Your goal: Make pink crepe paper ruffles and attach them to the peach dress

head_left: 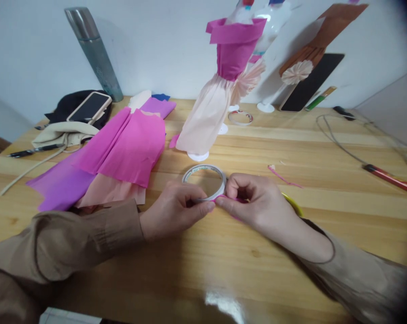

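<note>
A white roll of tape (218, 173) is held over the table by my left hand (176, 208), its thumb and fingers closed on the near side of the ring. My right hand (257, 198) is closed close beside it, pinching a narrow pink paper strip (239, 199) that meets the roll's near edge. The thumbs nearly touch. The strip's ends are partly hidden by my fingers. Just behind the roll stands a doll-size dress form (203, 112) with a magenta top and a pale pink skirt, on a white round base.
Magenta and purple paper sheets (132, 144) lie at the left, near a phone (90, 107), a pen (36, 150) and a steel flask (97, 58). Another tape roll (240, 118) is farther back. At the right are a red-handled tool (392, 178) with a cord and a pink scrap (284, 179).
</note>
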The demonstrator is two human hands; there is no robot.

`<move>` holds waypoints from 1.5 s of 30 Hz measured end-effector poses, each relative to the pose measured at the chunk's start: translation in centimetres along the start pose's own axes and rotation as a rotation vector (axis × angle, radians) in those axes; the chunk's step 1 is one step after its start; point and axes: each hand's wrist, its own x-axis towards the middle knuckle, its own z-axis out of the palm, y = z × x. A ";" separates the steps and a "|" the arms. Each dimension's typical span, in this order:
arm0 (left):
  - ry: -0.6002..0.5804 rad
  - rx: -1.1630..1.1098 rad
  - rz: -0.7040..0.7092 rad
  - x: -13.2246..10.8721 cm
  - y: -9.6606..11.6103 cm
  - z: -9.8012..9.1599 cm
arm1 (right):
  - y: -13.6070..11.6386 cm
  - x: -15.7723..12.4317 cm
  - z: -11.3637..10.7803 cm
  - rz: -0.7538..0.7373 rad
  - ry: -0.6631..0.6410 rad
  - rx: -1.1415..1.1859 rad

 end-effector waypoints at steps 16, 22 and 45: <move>-0.096 -0.391 -0.200 0.6 -0.1 -0.5 | -1.2 -0.3 -1.2 -0.013 -0.033 -0.001; -0.056 -0.328 -0.164 0.6 -0.2 -0.4 | -1.2 -0.5 -1.2 -0.071 -0.019 -0.069; -0.052 -0.295 -0.151 0.5 -0.6 -0.1 | -1.1 -1.0 -0.5 -0.190 0.030 -0.256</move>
